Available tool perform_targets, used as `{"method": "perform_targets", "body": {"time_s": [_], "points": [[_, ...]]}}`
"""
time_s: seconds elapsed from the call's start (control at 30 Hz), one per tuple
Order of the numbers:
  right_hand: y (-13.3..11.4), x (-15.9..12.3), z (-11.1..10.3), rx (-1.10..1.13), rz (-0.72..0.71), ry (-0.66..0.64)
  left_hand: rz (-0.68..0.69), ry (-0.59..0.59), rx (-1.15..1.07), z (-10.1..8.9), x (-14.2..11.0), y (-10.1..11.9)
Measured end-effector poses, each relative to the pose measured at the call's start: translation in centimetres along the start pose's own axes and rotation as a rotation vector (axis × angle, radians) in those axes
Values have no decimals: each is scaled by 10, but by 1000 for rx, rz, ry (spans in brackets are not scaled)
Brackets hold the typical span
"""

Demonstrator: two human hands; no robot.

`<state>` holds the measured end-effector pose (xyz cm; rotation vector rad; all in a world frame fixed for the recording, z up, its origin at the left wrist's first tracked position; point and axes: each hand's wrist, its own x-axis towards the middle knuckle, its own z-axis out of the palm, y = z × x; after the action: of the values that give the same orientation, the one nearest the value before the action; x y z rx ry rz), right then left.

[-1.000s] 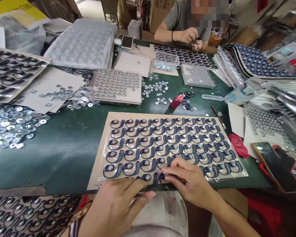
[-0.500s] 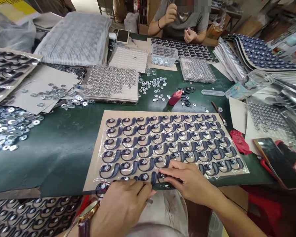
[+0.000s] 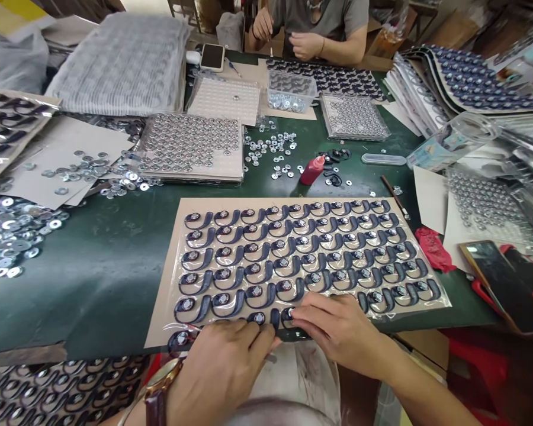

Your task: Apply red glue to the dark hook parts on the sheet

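Before me lies a tan card sheet (image 3: 164, 296) under clear film, with rows of dark ear-hook-shaped pieces (image 3: 255, 269), each with a round silver centre. My left hand (image 3: 228, 361) rests over the sheet's near-left edge with curled fingers. A thin stick-like end shows below its fingertips; what it grips is mostly hidden. At the near edge, my right hand (image 3: 337, 328) has its thumb and fingertips pinched at the round end of one ear-hook piece (image 3: 287, 314). The right palm covers the neighbouring pieces. A watch (image 3: 162, 378) is on my left wrist.
Loose metal washers (image 3: 13, 236) lie at left. Beyond the sheet are a disc-covered card stack (image 3: 190, 145), a red bottle (image 3: 312, 170) and a clear box (image 3: 291, 92). A phone (image 3: 501, 284) and red cloth (image 3: 434, 248) are at right. A person (image 3: 320, 35) works opposite.
My right fingertips have shifted slightly at the same ear-hook piece; my left hand stays nearly in place. The view has moved a little. The person opposite has lowered one hand, which holds a thin stick.
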<state>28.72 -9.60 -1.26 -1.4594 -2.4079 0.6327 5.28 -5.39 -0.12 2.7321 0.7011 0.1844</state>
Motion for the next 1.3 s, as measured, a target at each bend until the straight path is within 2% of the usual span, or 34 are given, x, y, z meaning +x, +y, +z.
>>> {"method": "perform_targets", "body": {"time_s": [0.27,0.53,0.73,1.03,1.17,1.3], "points": [[3,4,-4,52,14,-109,-4,12,-26,1,-1,-1],[8,20,-14,268,92,-195,-18,10,-38,1,-3,-2],[3,21,-16,213,126,-174,-21,-3,-22,2,-5,-4],[-4,11,-4,-2,24,-166,-11,-1,-6,2,-6,-4],[-5,7,0,-3,14,-109,-3,2,-1,3,-5,-5],[-4,1,-4,52,83,-49,13,2,11,0,-6,-7]]}}
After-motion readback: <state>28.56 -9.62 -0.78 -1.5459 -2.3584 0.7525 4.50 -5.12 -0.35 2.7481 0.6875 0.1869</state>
